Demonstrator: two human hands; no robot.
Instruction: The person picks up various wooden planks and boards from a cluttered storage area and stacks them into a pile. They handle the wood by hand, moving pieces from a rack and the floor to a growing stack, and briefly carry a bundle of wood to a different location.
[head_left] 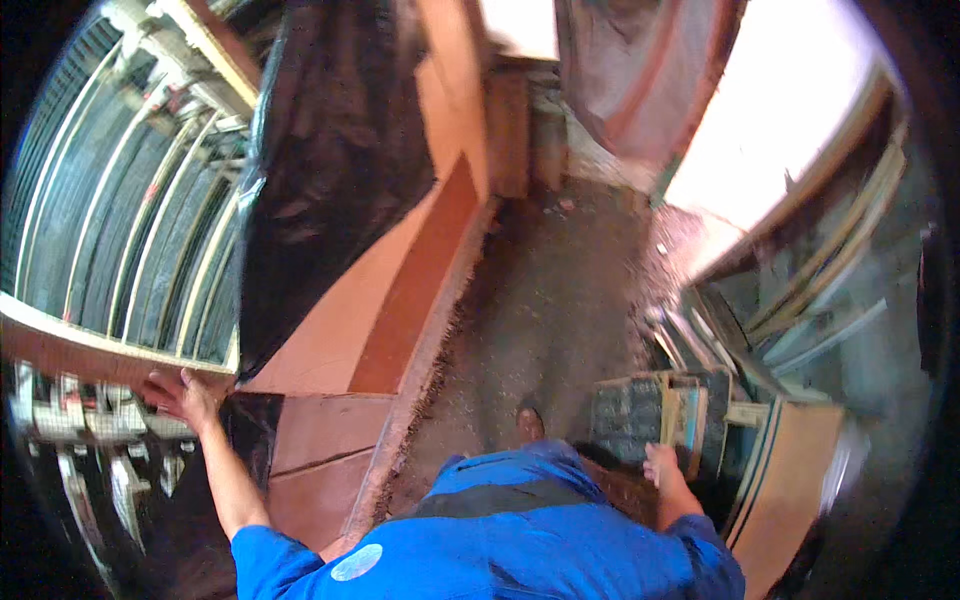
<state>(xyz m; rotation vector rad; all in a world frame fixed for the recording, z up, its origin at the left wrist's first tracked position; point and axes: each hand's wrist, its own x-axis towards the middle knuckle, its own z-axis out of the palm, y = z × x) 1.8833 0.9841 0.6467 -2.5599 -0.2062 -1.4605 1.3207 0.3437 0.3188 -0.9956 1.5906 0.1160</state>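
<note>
My left hand (188, 398) is at the brown lower edge (120, 356) of a rack of pale-edged dark panels (140, 240), its fingers on that edge at the left. My right hand (662, 466) hangs low at the right, fingers loosely bent and apart, with nothing visible in it. It is near some flat dark and tan boxes or boards (625, 420) and a large tan board (785, 490). Black plastic sheeting (330, 150) hangs right of the rack.
A narrow dirt path (545, 290) runs ahead, my foot (530, 422) on it. An orange wall with a darker band (415, 290) and low ledge borders its left. Leaning boards (820, 260) line the right. A dark, red-edged sheet (640, 70) hangs ahead.
</note>
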